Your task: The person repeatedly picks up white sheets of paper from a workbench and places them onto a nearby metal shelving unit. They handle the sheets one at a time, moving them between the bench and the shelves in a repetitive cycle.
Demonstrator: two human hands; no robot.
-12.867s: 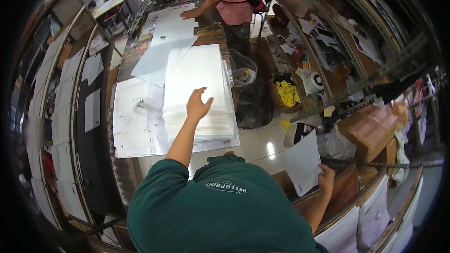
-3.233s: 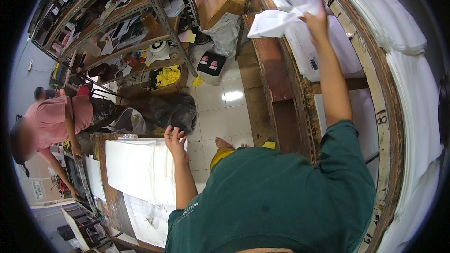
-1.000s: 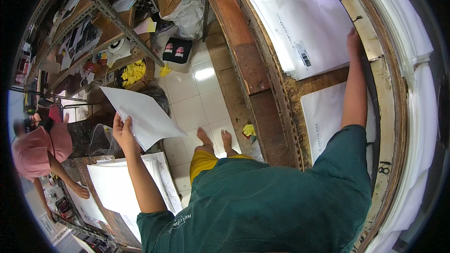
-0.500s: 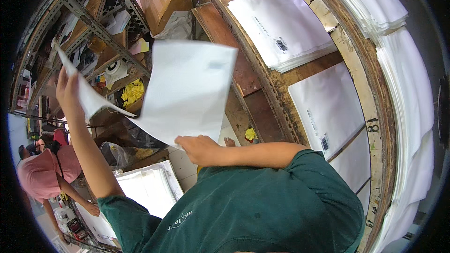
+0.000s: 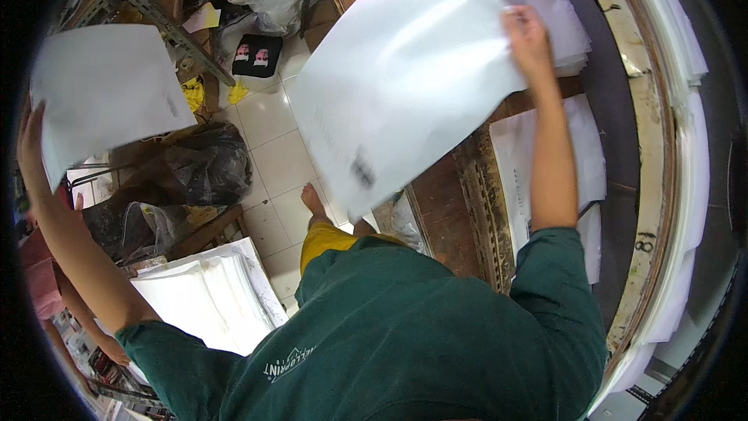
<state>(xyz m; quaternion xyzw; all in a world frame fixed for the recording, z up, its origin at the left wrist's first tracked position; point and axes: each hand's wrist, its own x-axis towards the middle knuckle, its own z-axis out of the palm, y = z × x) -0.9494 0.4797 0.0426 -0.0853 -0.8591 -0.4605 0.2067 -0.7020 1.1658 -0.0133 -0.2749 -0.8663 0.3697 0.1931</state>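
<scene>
My left hand (image 5: 33,136) is raised at the far left, its fingers closed on the edge of a white sheet (image 5: 109,86) with faint print near one side. At the upper right, my right hand (image 5: 527,37) pinches the corner of a larger white sheet (image 5: 405,62). That sheet hangs tilted across the middle, with a blurred dark barcode near its lower end. The two sheets are apart. Behind my right hand lies a stack of white sheets (image 5: 557,15) on the wooden shelf. Beneath my right forearm, more white sheets (image 5: 506,164) lie on the same shelf.
A pile of white sheets (image 5: 210,296) rests low on the left. Metal racking (image 5: 148,12) stands at the upper left. Clear plastic bags (image 5: 210,160) and a black cloth item (image 5: 257,56) lie around the tiled floor (image 5: 273,160). Another person's arm (image 5: 86,316) shows at the left.
The two sheets have come apart. My right hand has swung up and right with the larger one, while my left hand has moved farther left with the other. My view has shifted.
</scene>
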